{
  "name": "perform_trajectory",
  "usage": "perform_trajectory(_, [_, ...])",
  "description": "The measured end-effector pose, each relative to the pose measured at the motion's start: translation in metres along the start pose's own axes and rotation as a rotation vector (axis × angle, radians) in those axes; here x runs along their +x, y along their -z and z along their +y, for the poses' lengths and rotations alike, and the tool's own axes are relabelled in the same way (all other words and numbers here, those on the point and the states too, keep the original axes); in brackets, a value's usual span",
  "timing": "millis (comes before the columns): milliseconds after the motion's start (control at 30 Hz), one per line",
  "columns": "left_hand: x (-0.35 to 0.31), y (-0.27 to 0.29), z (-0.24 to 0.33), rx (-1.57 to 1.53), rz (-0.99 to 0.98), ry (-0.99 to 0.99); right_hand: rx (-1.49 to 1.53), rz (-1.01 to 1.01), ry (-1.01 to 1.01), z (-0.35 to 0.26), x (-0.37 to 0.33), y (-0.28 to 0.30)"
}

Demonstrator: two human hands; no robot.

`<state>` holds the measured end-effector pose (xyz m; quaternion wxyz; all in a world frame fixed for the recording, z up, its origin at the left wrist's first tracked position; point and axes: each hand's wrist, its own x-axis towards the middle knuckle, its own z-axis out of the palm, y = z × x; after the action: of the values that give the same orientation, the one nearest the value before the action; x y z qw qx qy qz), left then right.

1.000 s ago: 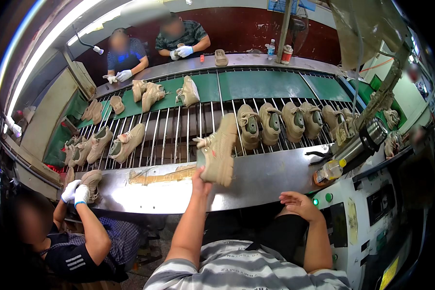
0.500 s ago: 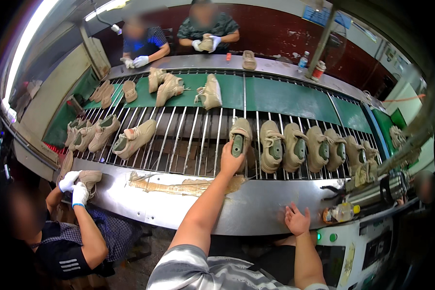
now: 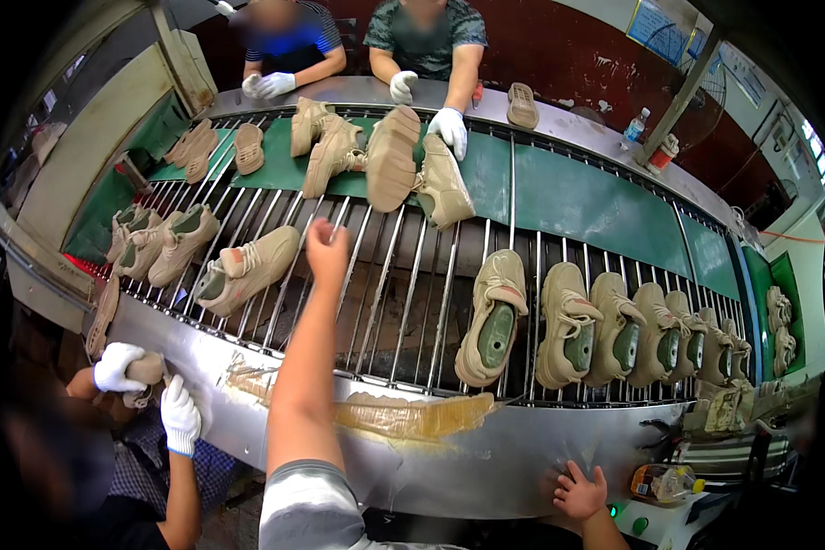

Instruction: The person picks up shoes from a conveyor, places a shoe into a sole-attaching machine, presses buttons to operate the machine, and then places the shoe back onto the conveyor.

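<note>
My left hand [image 3: 326, 252] reaches over the conveyor of metal rods, with nothing in it and its fingers loosely apart. Left of it lies a beige lace-up shoe [image 3: 250, 268], tilted on the rods. Beyond it, a beige shoe [image 3: 394, 158] shows its sole, and another shoe [image 3: 444, 186] leans beside that one under a co-worker's gloved hand [image 3: 448, 131]. A beige shoe with a green insole [image 3: 491, 321] rests on the rods to the right, apart from my hands. My right hand [image 3: 580, 491] is open, fingers spread, at the front metal ledge [image 3: 541, 449].
Several beige shoes [image 3: 614, 330] line the rods at right, others [image 3: 162, 243] at left. Green mats [image 3: 596, 197] cover the far rods, with loose soles [image 3: 247, 147] at the far left. A co-worker's gloved hands [image 3: 181, 417] hold a shoe at near left. A bottle [image 3: 666, 483] lies near right.
My left hand has let go of the shoe with the green insole and moved left. Across the conveyor, a co-worker's hand has come down to the shoes, where a sole-showing shoe now appears. The view has shifted.
</note>
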<state>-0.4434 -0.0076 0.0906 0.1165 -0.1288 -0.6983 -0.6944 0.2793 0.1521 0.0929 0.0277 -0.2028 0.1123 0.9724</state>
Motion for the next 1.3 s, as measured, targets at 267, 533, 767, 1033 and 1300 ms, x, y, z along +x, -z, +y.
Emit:
perform_trajectory(267, [0.045, -0.07, -0.026, 0.485, -0.302, 0.098, 0.015, -0.073, -0.036, 0.0, 0.0, 0.014])
perform_trajectory(533, [0.086, -0.151, -0.074, 0.216, -0.032, 0.151, -0.019, -0.052, -0.002, -0.001, 0.004, 0.007])
perform_trajectory(767, [0.053, -0.114, 0.03, 0.422, -0.168, 0.162, -0.153, 0.063, 0.138, 0.014, 0.002, -0.001])
perform_trajectory(1033, [-0.006, -0.009, 0.282, 0.95, -0.762, -0.233, -1.966, 0.796, 0.914, 0.127, 0.045, -0.075])
perform_trajectory(1300, [-0.231, 0.067, 0.493, 0.959, -1.34, -0.548, -2.325, 0.326, 1.284, 0.262, 0.041, -0.185])
